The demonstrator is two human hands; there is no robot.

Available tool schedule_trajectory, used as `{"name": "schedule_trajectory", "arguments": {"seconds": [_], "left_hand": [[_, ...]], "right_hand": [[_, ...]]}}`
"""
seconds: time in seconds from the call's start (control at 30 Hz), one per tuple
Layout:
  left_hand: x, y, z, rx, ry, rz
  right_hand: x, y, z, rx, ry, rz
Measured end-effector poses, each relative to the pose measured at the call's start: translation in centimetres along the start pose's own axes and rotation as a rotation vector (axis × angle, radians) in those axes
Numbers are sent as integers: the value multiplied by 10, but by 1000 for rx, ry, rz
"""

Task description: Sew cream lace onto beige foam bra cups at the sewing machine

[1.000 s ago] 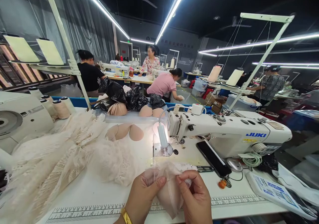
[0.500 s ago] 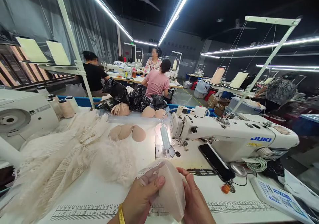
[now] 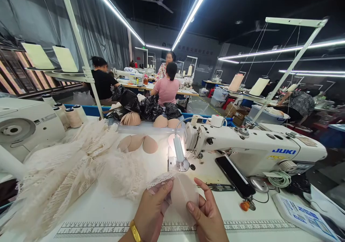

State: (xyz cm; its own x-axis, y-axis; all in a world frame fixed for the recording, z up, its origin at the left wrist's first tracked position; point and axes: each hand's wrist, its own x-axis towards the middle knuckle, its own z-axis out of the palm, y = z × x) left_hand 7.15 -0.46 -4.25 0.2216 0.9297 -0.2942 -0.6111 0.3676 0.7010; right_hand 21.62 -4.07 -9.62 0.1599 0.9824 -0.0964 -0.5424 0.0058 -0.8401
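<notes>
A beige cup-shaped fabric piece (image 3: 183,195) with a seam down its middle and a lace edge is held up over the near part of the table. My left hand (image 3: 155,206) pinches its left side, thumb on top. On its right side my right hand (image 3: 208,208) grips it between thumb and fingers, the index finger raised. Just beyond stands a white sewing machine (image 3: 231,141) with its lamp lit over the needle plate. Beige cup pieces (image 3: 149,144) lie left of the needle area. A pile of cream lace fabric (image 3: 81,166) covers the table's left side.
A phone (image 3: 234,175), black tweezers (image 3: 219,187), a mouse (image 3: 259,184) and a white-blue box (image 3: 304,213) lie right of my hands. Thread cones (image 3: 72,117) stand at the left. A printed ruler (image 3: 107,229) runs along the near edge. Several people sit or stand beyond.
My right thumb has come over the front of the fabric piece, which now faces me more flatly. My left hand still holds its left side. The person in pink has shifted slightly left.
</notes>
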Motion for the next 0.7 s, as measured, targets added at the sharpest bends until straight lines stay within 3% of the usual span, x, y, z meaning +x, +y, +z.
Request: {"name": "schedule_trajectory", "arguments": {"seconds": [0.23, 0.37, 0.47, 0.53, 0.6, 0.7], "left_hand": [[0, 2, 8, 34, -139, -55], [7, 3, 12, 44, -64, -100], [8, 11, 13, 35, -79, -123], [5, 23, 12, 81, -170, -135], [1, 37, 8, 221, -348, -141], [4, 55, -2, 647, -708, 51]], "right_hand": [[1, 2, 1, -4, 12, -27], [0, 5, 0, -52, -5, -48], [-3, 10, -8, -108, -71, -44], [-3, 10, -18, -173, -133, -41], [3, 3, -29, -297, -179, -92], [27, -22, -39, -645, -297, -352]]}}
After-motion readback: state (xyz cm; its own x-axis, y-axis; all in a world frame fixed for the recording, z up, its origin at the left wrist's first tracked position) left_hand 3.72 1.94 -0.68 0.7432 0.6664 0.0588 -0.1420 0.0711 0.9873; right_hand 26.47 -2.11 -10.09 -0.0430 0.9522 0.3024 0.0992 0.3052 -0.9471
